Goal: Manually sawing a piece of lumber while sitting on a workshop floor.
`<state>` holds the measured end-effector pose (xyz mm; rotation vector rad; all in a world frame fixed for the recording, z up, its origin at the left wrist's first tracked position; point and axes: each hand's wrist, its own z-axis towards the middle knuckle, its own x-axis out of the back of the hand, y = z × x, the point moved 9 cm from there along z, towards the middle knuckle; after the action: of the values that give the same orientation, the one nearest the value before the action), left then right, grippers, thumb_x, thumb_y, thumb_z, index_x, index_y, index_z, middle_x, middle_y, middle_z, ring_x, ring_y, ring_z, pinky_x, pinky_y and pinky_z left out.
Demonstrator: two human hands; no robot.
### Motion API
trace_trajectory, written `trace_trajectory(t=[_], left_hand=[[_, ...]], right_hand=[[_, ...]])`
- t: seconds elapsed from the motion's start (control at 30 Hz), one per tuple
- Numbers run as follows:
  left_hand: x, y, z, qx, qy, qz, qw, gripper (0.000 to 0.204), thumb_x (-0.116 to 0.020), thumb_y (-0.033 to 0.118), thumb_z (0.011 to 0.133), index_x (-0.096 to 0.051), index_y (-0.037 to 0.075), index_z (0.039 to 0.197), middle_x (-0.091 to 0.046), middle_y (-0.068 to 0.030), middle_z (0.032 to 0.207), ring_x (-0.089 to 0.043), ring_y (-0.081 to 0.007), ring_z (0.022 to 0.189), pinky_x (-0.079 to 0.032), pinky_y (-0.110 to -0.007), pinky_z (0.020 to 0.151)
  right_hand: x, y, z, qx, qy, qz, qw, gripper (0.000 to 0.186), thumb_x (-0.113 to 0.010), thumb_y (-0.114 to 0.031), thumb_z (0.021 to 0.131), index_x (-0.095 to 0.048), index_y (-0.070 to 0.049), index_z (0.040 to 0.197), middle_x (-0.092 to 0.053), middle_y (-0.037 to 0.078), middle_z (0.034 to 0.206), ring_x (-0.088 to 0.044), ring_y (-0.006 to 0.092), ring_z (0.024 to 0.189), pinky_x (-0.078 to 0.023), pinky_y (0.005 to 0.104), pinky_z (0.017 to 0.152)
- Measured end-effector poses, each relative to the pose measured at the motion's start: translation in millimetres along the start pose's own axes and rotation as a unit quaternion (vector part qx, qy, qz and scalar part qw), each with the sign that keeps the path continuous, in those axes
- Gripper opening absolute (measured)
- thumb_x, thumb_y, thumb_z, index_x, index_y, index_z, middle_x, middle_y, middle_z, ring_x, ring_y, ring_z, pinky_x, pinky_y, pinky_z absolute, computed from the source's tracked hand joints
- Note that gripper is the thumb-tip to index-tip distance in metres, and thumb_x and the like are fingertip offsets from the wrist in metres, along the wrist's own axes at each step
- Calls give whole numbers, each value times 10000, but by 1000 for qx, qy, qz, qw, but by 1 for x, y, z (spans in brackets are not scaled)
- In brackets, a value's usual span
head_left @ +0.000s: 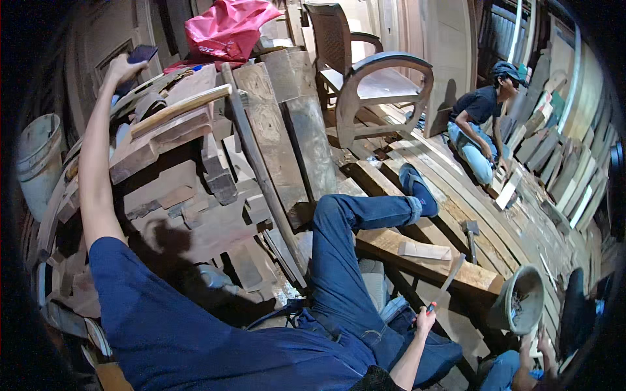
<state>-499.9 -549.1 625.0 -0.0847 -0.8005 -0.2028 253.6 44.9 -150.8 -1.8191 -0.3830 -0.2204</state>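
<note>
My left arm stretches to the far left, and my left hand [120,69] is closed on a dark, flat, phone-like object [143,53] above the wood pile. Low and right of the middle, my right hand [425,320] grips the red and black handle of a long, narrow, flat-bladed tool [450,281]. Its blade points up and away toward a thick wooden beam [385,246]. A small pale wood block [424,250] lies on that beam. Beyond the blade, a hammer-like tool with a dark head [471,228] rests by the planks.
Stacked timber [267,117] fills the left and middle. A pink plastic bag [228,32] sits on top, near a wooden armchair [385,91]. One person [479,117] crouches at the right. A bucket [521,301] stands near another person's hands [544,348]; a second bucket [40,163] is far left.
</note>
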Motion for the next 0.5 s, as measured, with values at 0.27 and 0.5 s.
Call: trace_trajectory(t=[0.27,0.5], left_hand=[[-69,-44,-13,51,-202,-27,978,531,-743,447,643,-728,-18,900,-694,-154,814,-685,-246,752,-539,-336,681],[-86,-20,2,71,-298,-31,951,457,-744,427,687,-739,69,969,-718,-145,912,-684,-262,816,-542,-361,745]], right_hand=[[-3,-13,-11,31,32,9,999,220,-594,-150,864,-587,40,976,-578,91,567,-587,182,427,-469,338,418],[2,-18,-12,3,23,-34,999,208,-604,-172,849,-556,16,772,-578,104,516,-605,205,441,-479,355,436]])
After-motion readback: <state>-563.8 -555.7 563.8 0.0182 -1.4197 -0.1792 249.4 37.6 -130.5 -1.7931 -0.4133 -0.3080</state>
